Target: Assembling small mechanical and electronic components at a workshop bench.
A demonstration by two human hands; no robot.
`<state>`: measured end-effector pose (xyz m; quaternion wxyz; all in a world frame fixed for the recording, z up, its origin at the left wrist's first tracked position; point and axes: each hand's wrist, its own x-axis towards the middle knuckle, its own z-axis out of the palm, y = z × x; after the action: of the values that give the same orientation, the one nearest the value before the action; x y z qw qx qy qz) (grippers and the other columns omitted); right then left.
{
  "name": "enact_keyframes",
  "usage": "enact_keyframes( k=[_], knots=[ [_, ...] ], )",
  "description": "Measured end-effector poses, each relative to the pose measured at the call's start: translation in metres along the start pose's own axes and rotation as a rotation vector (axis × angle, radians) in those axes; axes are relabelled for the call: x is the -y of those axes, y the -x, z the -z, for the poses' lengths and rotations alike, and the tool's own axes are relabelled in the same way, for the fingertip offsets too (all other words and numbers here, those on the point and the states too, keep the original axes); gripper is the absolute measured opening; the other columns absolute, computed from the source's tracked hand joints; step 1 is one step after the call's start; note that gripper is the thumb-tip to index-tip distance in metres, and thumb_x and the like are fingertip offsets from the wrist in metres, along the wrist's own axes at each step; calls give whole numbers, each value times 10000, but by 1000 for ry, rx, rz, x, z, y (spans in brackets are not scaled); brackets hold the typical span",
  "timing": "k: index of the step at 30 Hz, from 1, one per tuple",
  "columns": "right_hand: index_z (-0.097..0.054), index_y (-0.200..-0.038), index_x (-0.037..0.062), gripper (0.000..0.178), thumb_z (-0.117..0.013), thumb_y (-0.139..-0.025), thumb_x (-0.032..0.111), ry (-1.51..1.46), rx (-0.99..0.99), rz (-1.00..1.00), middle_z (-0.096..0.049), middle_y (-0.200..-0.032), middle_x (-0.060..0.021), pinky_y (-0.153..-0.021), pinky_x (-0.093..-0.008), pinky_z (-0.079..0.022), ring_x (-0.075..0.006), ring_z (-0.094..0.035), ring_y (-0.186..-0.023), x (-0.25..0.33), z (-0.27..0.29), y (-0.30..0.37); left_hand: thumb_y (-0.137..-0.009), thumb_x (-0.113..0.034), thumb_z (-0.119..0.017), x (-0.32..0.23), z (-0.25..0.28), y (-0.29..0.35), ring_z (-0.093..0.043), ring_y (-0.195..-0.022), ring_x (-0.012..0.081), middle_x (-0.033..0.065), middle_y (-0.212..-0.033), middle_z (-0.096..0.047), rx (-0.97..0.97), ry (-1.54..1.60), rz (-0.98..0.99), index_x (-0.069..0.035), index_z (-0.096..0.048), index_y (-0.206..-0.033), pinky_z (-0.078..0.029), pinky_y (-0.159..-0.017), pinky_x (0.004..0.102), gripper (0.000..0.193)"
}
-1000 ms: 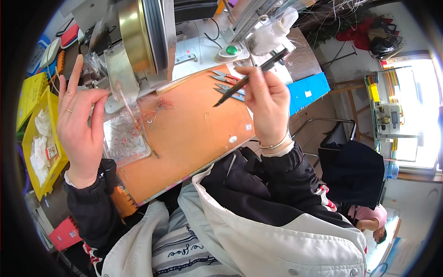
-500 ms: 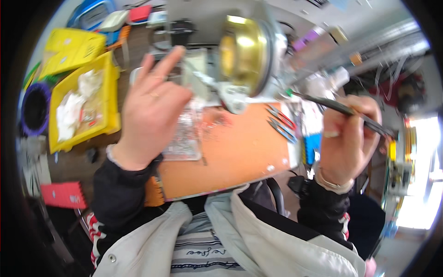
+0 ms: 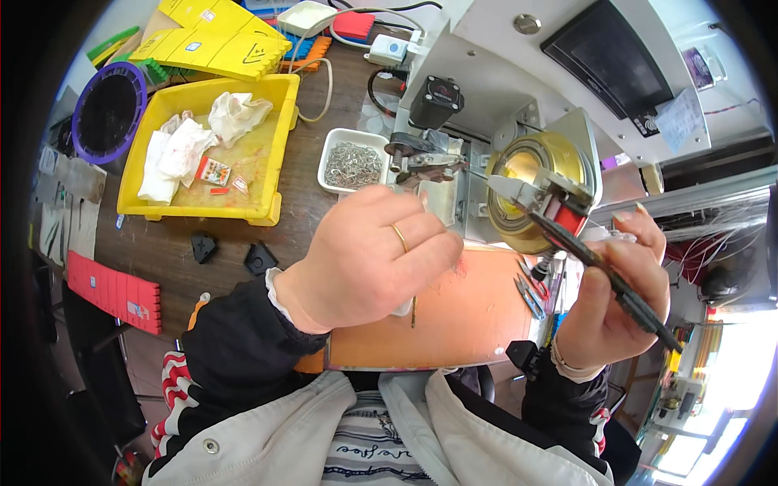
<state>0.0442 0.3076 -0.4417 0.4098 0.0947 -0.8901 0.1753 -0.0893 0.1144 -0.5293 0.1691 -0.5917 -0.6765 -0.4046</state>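
My left hand point(image 3: 373, 255), a ring on one finger, is closed with the fingers curled under; what they hold, if anything, is hidden. It hovers over the far left part of the orange work mat point(image 3: 429, 332), just in front of a grey-white bench machine point(image 3: 502, 40). Between thumb and fingers, my right hand point(image 3: 620, 296) grips a slim dark tool point(image 3: 604, 271) that looks like tweezers. Its far end overlaps the machine's brass-coloured round drum point(image 3: 559, 150) in the picture; I cannot tell whether they touch. A pointed silver piece point(image 3: 512, 192) shows beside that end.
Left of the machine stands a white tray point(image 3: 354, 162) of small metal pieces. A yellow bin point(image 3: 279, 162) with white cloths is farther left, beside a purple-rimmed basket point(image 3: 109, 113). Snips point(image 3: 529, 297) lie by my right hand. Black blocks point(image 3: 260, 258) rest on the table.
The view has swung left and become sharper. My left hand has gone from raised, spread fingers to a closed hand nearer the machine. My right hand still holds the dark tool, now against the drum's outline.
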Motion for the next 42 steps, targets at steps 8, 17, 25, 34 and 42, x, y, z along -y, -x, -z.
enact_keyframes(
  k=[8, 17, 25, 34, 42],
  knots=[
    [-610, -890, 221, 310, -835, -693, 139, 4, 45, 52, -668, -797, 71, -993, -462, -402, -178, -599, -879, 23, 9, 3, -674, -121, -684, 8, -12, 2, -704, -852, 233, 46, -863, -686, -167, 16, -62, -45, -705, -902, -524, -660, 339, 241],
    [-696, -859, 83, 236, -809, -662, 16, 144, 66, 40, -682, -796, -32, -736, -392, -501, -271, -656, -806, -1, -25, -3, -689, -119, -654, 7, -14, 1, -682, -880, 239, 53, -858, -660, -166, 60, -55, -56, -666, -875, -536, -753, 352, 196],
    [-743, -831, 93, 209, -823, -647, 34, 228, 106, -30, -695, -805, -52, -846, -381, -468, -231, -663, -875, -8, -43, -7, -683, -131, -655, 7, -11, 3, -686, -901, 262, 56, -904, -693, -139, 84, -64, -52, -718, -932, -538, -747, 373, 269],
    [-740, -847, 100, 212, -836, -664, 53, 223, 68, -37, -697, -811, -30, -876, -382, -451, -214, -662, -868, -13, -49, -7, -686, -134, -657, 9, -12, 2, -684, -903, 266, 76, -904, -681, -132, 78, -73, -39, -709, -934, -543, -772, 382, 271],
    [-741, -847, 100, 219, -843, -659, 56, 217, 45, -41, -697, -802, -23, -884, -382, -446, -209, -662, -857, -14, -51, -4, -701, -139, -655, 8, -10, 2, -684, -912, 258, 73, -907, -684, -72, 84, -54, -42, -705, -920, -536, -778, 376, 245]
  ],
)
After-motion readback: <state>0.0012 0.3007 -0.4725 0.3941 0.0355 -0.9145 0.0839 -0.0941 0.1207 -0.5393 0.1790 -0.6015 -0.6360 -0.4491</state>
